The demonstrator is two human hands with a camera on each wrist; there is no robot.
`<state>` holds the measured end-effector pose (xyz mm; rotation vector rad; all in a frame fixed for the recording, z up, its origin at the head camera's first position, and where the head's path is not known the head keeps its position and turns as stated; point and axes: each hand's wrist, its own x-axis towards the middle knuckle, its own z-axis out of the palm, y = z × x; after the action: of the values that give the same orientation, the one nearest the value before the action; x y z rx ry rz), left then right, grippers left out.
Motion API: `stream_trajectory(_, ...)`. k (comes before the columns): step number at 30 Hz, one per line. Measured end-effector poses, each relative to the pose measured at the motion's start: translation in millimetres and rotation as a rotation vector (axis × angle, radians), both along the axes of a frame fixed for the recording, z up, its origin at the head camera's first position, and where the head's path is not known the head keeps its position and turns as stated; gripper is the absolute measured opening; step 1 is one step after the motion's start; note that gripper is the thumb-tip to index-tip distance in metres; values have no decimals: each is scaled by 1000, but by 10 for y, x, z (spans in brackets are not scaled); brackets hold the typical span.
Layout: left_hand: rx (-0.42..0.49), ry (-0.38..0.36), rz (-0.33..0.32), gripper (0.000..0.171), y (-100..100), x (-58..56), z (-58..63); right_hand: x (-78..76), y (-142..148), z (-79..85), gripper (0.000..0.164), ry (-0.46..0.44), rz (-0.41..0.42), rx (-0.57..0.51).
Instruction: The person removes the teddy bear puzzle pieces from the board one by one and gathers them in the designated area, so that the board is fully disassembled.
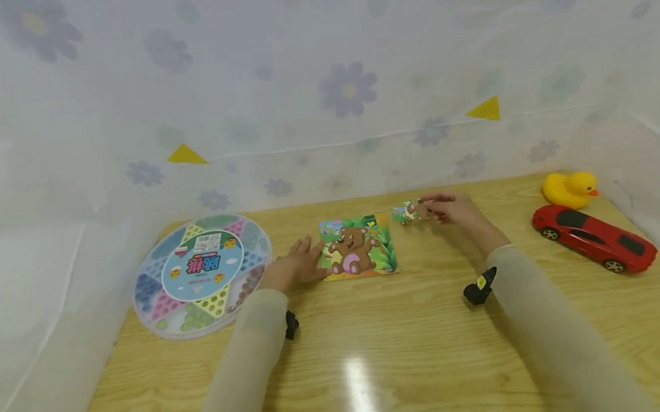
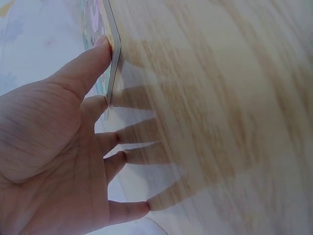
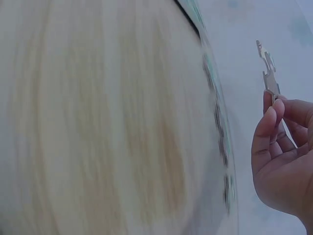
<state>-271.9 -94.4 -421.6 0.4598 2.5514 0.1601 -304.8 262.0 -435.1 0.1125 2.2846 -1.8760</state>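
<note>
A square picture board [image 1: 358, 246] with a brown bear on it lies on the table between the hands. My left hand [image 1: 298, 263] is at its left side, fingers spread; in the left wrist view the thumb [image 2: 80, 68] touches the board's edge. My right hand [image 1: 452, 211], beyond the board's right side, pinches a small printed jigsaw section [image 1: 408, 212] between thumb and fingers. Seen from the right wrist, this jigsaw section [image 3: 268, 68] has knobbed, notched edges and is held up edge-on. Whether it is one piece or several joined ones I cannot tell.
A round Chinese checkers set [image 1: 202, 278] lies to the left. On the right are a yellow rubber duck [image 1: 570, 189] and a red toy car [image 1: 596, 238]. A flowered white curtain [image 1: 320, 101] hangs behind the wooden table [image 1: 416, 357].
</note>
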Motion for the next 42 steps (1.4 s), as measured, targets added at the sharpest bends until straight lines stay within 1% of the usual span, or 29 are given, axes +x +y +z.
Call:
stream_trajectory(4,0,0,6,78,-6,-1,-9,60,370,22,42,0,-63,13)
stream_trajectory(8,-2,0,3,77,-7,-2,-16,113,689,15,43,-12,-113,60)
stream_trajectory(12,-2,-6,8,78,-6,-3,-11,147,903,-26,45,-3,-163,122)
stream_trajectory(13,-2,-9,11,78,-7,-2,-10,148,935,-45,43,-1,-176,128)
stream_trajectory(14,-1,-13,14,78,-8,-2,-8,147,961,-62,40,-10,-199,108)
stream_trajectory(18,4,-17,22,79,-11,-2,1,131,1024,-147,25,-45,-290,54)
stream_trajectory(19,5,-18,23,79,-12,-1,3,125,1032,-165,24,-56,-318,32)
stream_trajectory(20,6,-19,24,79,-12,-1,4,118,1040,-182,24,-66,-343,20)
stream_trajectory(21,7,-19,24,79,-12,-1,6,111,1046,-198,25,-70,-355,35)
stream_trajectory(25,2,-18,19,79,-4,3,9,81,1049,-235,32,-102,-426,27)
stream_trajectory(28,0,-18,11,78,6,5,7,61,1041,-244,29,-119,-478,22)
stream_trajectory(30,1,-18,10,78,10,8,9,49,1032,-244,25,-122,-497,21)
stream_trajectory(32,0,-16,15,78,11,13,17,36,1027,-243,25,-124,-510,20)
stream_trajectory(36,-5,-16,21,78,21,19,30,31,1029,-241,32,-125,-544,8)
stream_trajectory(39,-10,-23,25,78,23,10,27,36,1020,-239,35,-112,-577,-32)
stream_trajectory(42,-8,-22,27,78,17,-2,16,49,1000,-238,36,-70,-586,-98)
